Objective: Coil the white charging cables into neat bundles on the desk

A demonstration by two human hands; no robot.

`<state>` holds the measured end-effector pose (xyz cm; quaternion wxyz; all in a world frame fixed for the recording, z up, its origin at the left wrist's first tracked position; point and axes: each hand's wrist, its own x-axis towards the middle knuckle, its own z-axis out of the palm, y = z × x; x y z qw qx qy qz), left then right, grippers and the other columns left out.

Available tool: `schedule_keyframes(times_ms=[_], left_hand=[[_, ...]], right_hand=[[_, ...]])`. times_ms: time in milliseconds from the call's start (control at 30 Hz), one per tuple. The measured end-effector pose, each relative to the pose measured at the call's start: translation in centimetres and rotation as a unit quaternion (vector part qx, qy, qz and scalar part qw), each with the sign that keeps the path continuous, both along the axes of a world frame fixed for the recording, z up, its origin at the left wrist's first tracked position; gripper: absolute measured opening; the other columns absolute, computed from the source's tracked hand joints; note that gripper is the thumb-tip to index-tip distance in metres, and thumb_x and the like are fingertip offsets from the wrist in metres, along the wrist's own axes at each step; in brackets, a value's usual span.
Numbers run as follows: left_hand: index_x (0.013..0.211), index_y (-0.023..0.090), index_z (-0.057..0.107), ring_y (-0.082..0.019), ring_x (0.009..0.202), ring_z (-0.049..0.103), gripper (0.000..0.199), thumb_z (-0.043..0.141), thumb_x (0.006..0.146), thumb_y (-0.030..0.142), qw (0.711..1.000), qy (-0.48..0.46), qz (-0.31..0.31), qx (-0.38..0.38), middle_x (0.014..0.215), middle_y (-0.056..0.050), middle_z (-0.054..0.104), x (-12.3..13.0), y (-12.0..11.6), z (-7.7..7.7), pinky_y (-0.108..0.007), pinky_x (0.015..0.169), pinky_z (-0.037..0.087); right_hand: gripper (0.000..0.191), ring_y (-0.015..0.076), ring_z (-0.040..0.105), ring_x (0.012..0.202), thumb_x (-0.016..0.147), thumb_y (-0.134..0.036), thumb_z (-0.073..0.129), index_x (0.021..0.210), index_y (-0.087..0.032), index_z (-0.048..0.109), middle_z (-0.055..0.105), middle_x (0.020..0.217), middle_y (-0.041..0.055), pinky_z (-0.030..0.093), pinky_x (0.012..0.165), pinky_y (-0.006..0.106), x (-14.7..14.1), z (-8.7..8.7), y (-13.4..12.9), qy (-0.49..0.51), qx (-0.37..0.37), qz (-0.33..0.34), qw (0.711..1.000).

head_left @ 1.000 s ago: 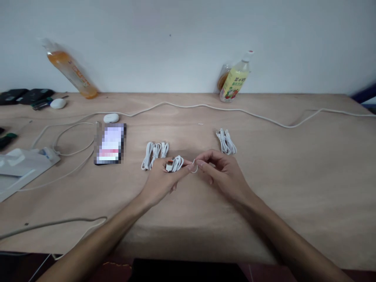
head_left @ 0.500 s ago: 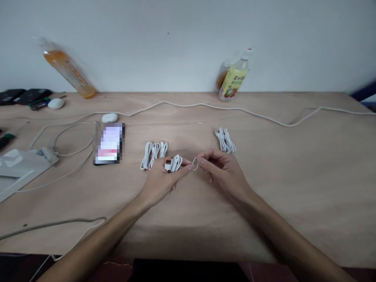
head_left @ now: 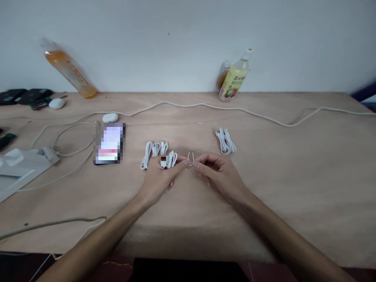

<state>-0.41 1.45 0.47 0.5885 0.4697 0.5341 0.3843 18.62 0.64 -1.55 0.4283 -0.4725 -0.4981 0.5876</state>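
Note:
Between my two hands is a thin white twist tie, bent in a U with both ends pointing up. My left hand pinches its left side and also holds a coiled white cable with a USB plug, resting over the thumb and index finger. My right hand pinches the right side of the tie. Coiled white cables lie on the table just behind my left hand. Another white cable bundle lies behind my right hand.
A phone and a white earbud case lie at left, near a plastic bag. A long white cord crosses the table. An orange bottle and a yellow bottle lean on the wall.
The twist tie has gone from a twisted loop to an open U. Both hands have shifted slightly left, and the held cable has turned so its USB plug stands more upright.

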Motion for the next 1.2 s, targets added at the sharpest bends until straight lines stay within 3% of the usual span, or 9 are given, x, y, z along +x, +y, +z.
schedule_keyframes(times_ms=[333,533,767,933,1067,1200], left_hand=[[0.079,0.020,0.077,-0.007,0.034,0.032,0.025,0.085,0.080,0.043,1.000,0.008,-0.014,-0.020,0.040,0.010,0.043,0.03,0.12,0.04,-0.021,0.033,0.021],[0.092,0.018,0.078,-0.004,0.038,0.036,0.026,0.083,0.083,0.042,1.000,-0.003,-0.013,-0.028,0.076,-0.001,0.075,0.00,-0.13,-0.02,-0.022,0.033,0.022],[0.096,0.017,0.077,-0.006,0.042,0.040,0.030,0.080,0.088,0.046,0.998,-0.017,-0.044,-0.033,0.078,-0.002,0.076,0.08,-0.33,-0.46,-0.023,0.036,0.028],[0.110,0.015,0.081,-0.007,0.043,0.042,0.037,0.078,0.089,0.046,0.992,-0.085,-0.069,-0.068,0.075,-0.001,0.072,0.14,-0.35,-0.26,-0.023,0.038,0.029],[0.118,0.012,0.081,-0.008,0.044,0.043,0.052,0.074,0.091,0.056,0.973,-0.168,-0.091,-0.131,0.075,-0.004,0.072,0.07,-0.13,-0.02,-0.023,0.040,0.030],[0.130,0.012,0.075,-0.009,0.045,0.043,0.069,0.076,0.086,0.065,0.959,-0.212,-0.093,-0.165,0.074,-0.004,0.073,0.07,0.03,0.12,-0.024,0.044,0.035]], right_hand=[[0.031,0.0097,0.046,0.047,0.087,-0.050,0.076,0.081,-0.021,0.070,0.058,0.063,-0.0040,0.036,0.041,0.023,-0.13,0.14,0.08,-0.036,0.003,-0.016,0.999],[0.026,0.0116,0.050,0.039,0.090,-0.047,0.069,0.085,-0.021,0.068,0.062,0.058,-0.0035,0.035,0.038,0.025,0.34,-0.01,0.19,-0.149,0.020,-0.112,0.982],[0.017,0.0161,0.056,0.032,0.093,-0.033,0.063,0.079,-0.023,0.064,0.064,0.050,-0.0025,0.037,0.039,0.028,0.45,0.38,0.42,-0.242,-0.034,-0.110,0.963],[0.017,0.0179,0.059,0.034,0.095,-0.031,0.063,0.080,-0.023,0.063,0.064,0.048,-0.0026,0.041,0.044,0.029,0.40,0.58,0.54,-0.262,-0.026,-0.131,0.956],[0.014,0.0180,0.060,0.034,0.095,-0.036,0.065,0.093,-0.022,0.064,0.063,0.049,-0.0049,0.042,0.044,0.029,0.52,0.45,0.41,-0.258,-0.015,-0.153,0.954],[0.025,0.0147,0.053,0.035,0.095,-0.048,0.067,0.097,-0.023,0.064,0.059,0.051,-0.0072,0.038,0.040,0.027,0.43,-0.03,0.18,-0.181,0.021,-0.126,0.975]])
